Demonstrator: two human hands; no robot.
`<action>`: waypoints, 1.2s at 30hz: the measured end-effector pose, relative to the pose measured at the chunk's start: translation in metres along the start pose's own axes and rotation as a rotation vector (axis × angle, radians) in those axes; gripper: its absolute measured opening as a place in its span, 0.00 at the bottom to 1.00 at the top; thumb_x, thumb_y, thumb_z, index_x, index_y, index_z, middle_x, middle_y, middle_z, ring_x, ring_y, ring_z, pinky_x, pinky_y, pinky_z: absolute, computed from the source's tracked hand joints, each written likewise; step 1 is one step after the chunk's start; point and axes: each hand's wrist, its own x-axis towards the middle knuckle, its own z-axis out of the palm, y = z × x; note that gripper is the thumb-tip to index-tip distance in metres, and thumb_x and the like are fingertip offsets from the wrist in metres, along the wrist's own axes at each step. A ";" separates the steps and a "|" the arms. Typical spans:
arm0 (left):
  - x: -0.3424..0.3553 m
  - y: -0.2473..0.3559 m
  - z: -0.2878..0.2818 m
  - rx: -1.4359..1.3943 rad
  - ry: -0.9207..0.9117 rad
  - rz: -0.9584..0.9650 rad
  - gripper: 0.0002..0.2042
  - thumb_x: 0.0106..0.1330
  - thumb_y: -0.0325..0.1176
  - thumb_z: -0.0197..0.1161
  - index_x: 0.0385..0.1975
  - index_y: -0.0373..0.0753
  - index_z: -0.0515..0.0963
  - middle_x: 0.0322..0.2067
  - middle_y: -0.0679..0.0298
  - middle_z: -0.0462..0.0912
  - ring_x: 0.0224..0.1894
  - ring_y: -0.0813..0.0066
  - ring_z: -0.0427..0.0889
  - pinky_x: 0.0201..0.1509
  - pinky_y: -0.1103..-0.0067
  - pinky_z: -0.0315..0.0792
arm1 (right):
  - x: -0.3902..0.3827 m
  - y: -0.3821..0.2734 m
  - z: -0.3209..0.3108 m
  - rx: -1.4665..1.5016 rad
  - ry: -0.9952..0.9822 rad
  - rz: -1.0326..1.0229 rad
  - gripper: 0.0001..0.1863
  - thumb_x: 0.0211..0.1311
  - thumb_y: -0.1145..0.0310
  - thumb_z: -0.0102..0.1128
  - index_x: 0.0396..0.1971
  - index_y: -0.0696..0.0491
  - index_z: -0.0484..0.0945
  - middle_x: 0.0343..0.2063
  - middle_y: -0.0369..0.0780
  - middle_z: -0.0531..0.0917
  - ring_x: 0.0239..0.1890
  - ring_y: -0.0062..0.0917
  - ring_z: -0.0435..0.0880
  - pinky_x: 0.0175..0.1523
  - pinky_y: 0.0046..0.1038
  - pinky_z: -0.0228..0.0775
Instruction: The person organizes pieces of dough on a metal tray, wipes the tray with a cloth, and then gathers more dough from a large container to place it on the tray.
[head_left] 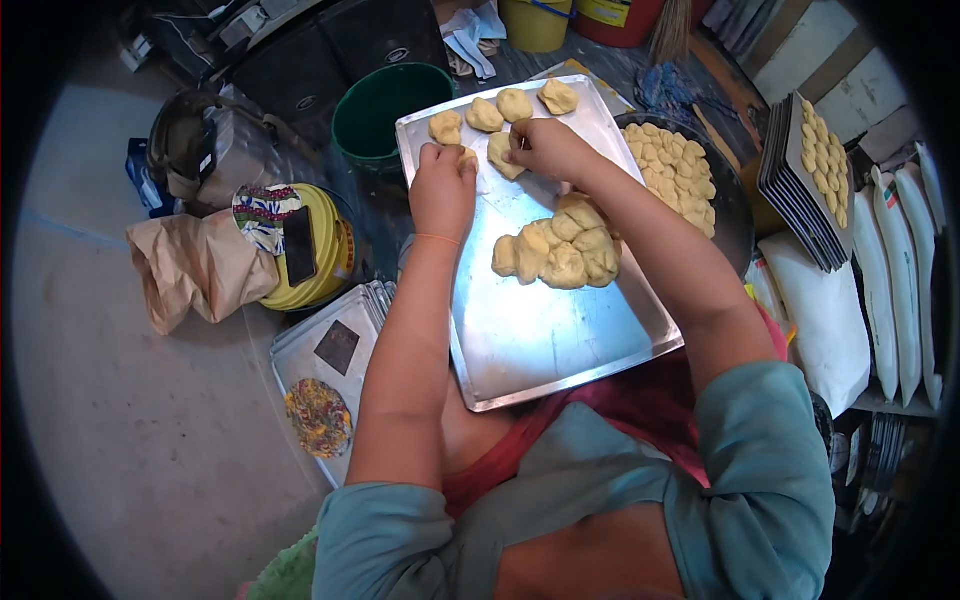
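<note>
A shiny metal tray (530, 345) lies tilted across my lap. Along its far edge sit several yellowish dough balls (514, 104) in a rough row. My right hand (551, 152) pinches a dough ball (503, 156) just in front of that row. To its left, my left hand (444, 192) is closed, with a small piece of dough (467, 157) showing at its fingertips. A larger clump of dough lumps (560, 248) rests mid-tray, under my right forearm, which partly hides it.
A dark round basin (738, 225) holding many dough pieces stands at right, beside stacked trays (805, 200) topped with more. Left are a green bucket (385, 110), a yellow lidded bucket (335, 250) carrying a phone (299, 245), a paper bag (195, 265) and flat metal trays (300, 345).
</note>
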 end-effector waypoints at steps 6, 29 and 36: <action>-0.002 -0.006 -0.004 0.300 0.036 0.125 0.15 0.61 0.39 0.62 0.47 0.47 0.80 0.46 0.61 0.77 0.56 0.57 0.72 0.60 0.63 0.63 | -0.050 0.034 -0.052 -0.251 -0.111 -0.053 0.24 0.50 0.52 0.63 0.45 0.51 0.79 0.40 0.47 0.83 0.43 0.38 0.82 0.48 0.37 0.74; 0.018 0.038 0.047 0.324 -0.232 0.530 0.17 0.62 0.37 0.58 0.52 0.48 0.77 0.60 0.65 0.73 0.67 0.63 0.64 0.67 0.47 0.41 | -0.048 0.066 -0.047 0.425 0.429 0.187 0.22 0.46 0.68 0.72 0.44 0.56 0.78 0.35 0.45 0.83 0.38 0.34 0.83 0.47 0.32 0.73; -0.001 0.036 0.026 0.294 -0.172 0.376 0.18 0.63 0.37 0.60 0.53 0.47 0.77 0.59 0.58 0.72 0.68 0.61 0.61 0.67 0.46 0.44 | -0.042 0.057 0.000 -0.455 0.325 0.022 0.22 0.64 0.60 0.53 0.56 0.52 0.75 0.51 0.44 0.80 0.55 0.37 0.76 0.58 0.37 0.68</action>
